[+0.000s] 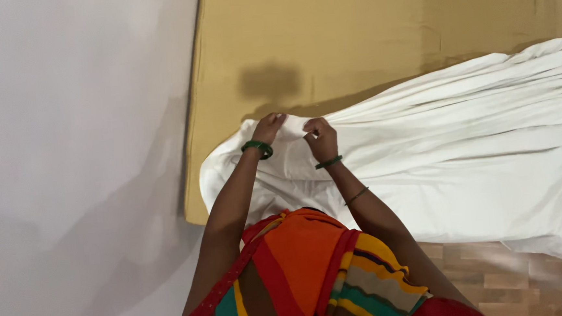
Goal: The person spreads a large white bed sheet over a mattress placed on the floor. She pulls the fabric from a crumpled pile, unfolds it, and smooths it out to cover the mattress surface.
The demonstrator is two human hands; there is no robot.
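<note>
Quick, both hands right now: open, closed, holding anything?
Left hand: closed, grip pinching the edge of the white sheet.
Right hand: closed, grip pinching the same edge.

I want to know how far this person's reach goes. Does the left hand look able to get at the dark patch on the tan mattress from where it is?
Probably yes. The left hand grips the white sheet's edge just below the dark patch, and only bare tan mattress lies between them.

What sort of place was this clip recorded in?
Probably a bedroom at home: both hands grip a white sheet spread over a bare tan mattress pushed against a plain white wall, with wood-pattern flooring.
</note>
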